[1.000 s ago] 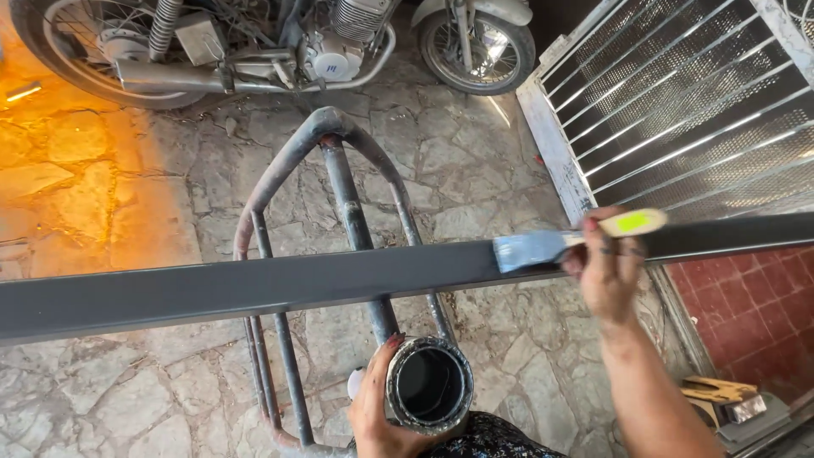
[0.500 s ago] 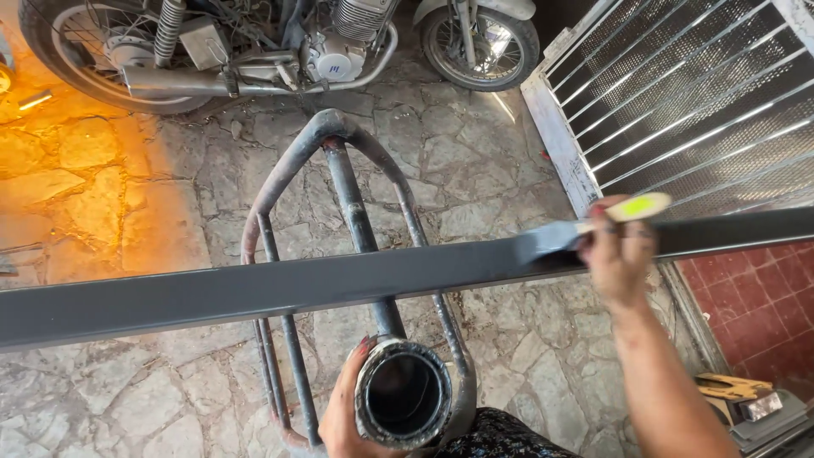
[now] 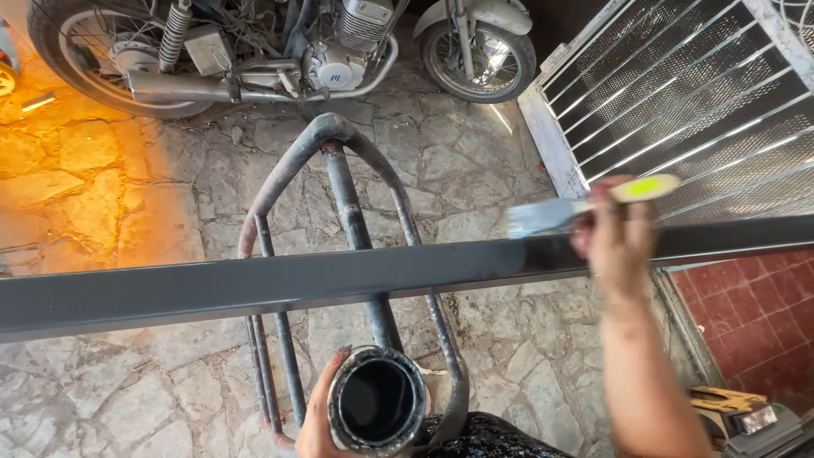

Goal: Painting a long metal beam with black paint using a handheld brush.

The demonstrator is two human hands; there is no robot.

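While the motorcycle [image 3: 280, 51] stands beyond it, the grey steel bar [image 3: 254, 288] runs left-right across the metal stand [image 3: 356, 212]. Right hand [image 3: 615, 242], grip closed on the paintbrush [image 3: 585, 206], sits on the bar's right part, bristles pointing left along its axis. Left hand [image 3: 318, 420] holds the paint can [image 3: 376, 401] below the bar.

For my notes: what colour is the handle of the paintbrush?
Bright yellow-green; the paintbrush handle shows clearly in the head view, held in the right hand.
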